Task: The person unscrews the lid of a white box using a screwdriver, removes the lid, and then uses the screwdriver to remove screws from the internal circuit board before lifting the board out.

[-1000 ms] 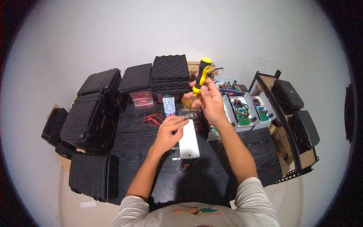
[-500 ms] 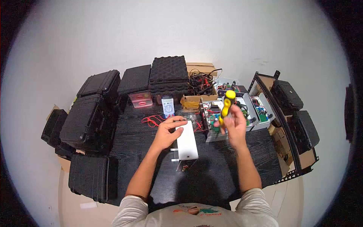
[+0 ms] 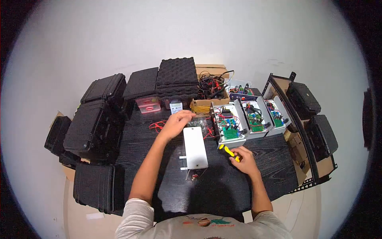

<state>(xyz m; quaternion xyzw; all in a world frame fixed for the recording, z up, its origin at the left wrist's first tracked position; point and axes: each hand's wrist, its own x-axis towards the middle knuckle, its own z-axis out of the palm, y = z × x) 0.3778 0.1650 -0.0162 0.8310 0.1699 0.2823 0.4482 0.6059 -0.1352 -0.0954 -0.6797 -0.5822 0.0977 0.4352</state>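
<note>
And here on the dark surface [image 3: 139,147], the white box [image 3: 195,147] sits front and centre, closed on top, a screw visible near each end of its lid. My right hand [image 3: 244,161] is out to its right, fingers closed around the yellow-and-black screwdriver [image 3: 229,151], its butt end angled toward the open housings. My left hand [image 3: 178,122] is up by the box's far end, fingers together and loosely bent, reaching to the clear plastic bag [image 3: 197,122]; whether it grips anything, I can't tell.

Over to the containers! Three white housings stand side by side on the right: the nearest one [image 3: 234,144] shows a green circuit board [image 3: 230,133], wires and a black block inside, and the next two [image 3: 258,134] hold boards and wiring as well. Behind them, another open unit [image 3: 238,88] is packed with components. The cardboard box [image 3: 209,102] at the back overflows with black cables [image 3: 211,85] and red clips. Left of it, a clear box [image 3: 149,104] shows pinkish-red contents, with the multimeter [image 3: 176,106] just beyond my left hand. The big black cases [image 3: 88,125] on the left are shut, contents hidden.
</note>
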